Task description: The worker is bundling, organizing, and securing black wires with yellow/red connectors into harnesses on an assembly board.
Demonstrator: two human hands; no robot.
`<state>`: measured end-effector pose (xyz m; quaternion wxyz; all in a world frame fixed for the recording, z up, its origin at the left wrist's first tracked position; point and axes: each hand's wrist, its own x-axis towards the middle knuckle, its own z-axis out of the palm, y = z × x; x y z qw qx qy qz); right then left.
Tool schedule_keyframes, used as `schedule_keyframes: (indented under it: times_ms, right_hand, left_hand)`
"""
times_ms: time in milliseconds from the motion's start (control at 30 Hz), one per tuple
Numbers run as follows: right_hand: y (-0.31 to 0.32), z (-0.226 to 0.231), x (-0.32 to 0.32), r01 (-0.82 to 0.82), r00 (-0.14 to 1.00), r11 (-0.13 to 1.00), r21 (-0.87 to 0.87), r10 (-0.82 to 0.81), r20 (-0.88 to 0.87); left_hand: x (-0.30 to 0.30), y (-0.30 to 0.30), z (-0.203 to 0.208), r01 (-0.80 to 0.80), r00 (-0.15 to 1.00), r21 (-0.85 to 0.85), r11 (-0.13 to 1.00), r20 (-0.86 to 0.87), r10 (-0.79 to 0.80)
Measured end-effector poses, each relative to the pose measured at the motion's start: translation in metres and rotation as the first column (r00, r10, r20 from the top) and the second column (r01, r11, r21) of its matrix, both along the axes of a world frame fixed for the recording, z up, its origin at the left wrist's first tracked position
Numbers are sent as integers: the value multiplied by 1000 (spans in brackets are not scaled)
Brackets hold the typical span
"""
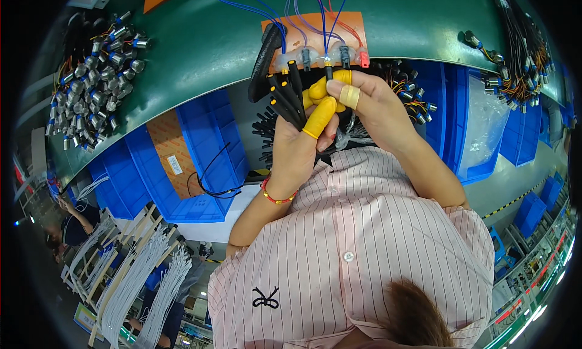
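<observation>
My left hand (293,152) is closed around a bundle of black cables (285,100) whose cut ends show yellow cores. Yellow finger cots cover its thumb and at least one fingertip. My right hand (385,109), with a yellow cot and a pale tape wrap on its fingers, pinches one black cable (329,74) together with the left fingertips. That cable's upright tip meets a small bright contact on an orange board (348,31). Grey terminals (344,56) and a red terminal (364,59) sit along the board's near edge, fixed in clear glue.
Blue, purple and red wires run from the board across the green table (212,40). A black padded bar (265,63) leans at its left. Silver cylindrical parts (97,85) pile at left; similar parts on black cables (521,76) lie right. Blue bins (203,155) stand below the edge.
</observation>
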<state>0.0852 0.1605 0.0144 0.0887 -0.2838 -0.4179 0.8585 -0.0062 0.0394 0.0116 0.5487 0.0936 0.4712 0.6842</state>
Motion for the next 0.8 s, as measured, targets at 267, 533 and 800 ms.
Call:
schedule_keyframes:
  times_ms: [267, 533, 800]
  right_hand:
    - [-11, -1, -11, 128, 990, 991, 39, -130, 51]
    - [-9, -7, 28, 276, 961, 924, -265, -263, 83]
    - [-23, 10, 19, 156, 988, 937, 312, -150, -44]
  left_hand:
    - [2, -3, 2, 27, 999, -55, 998, -38, -29]
    - [12, -17, 0, -17, 918, -44, 999, -398, -2]
    - [8, -11, 9, 20, 978, -12, 1000, -207, -22]
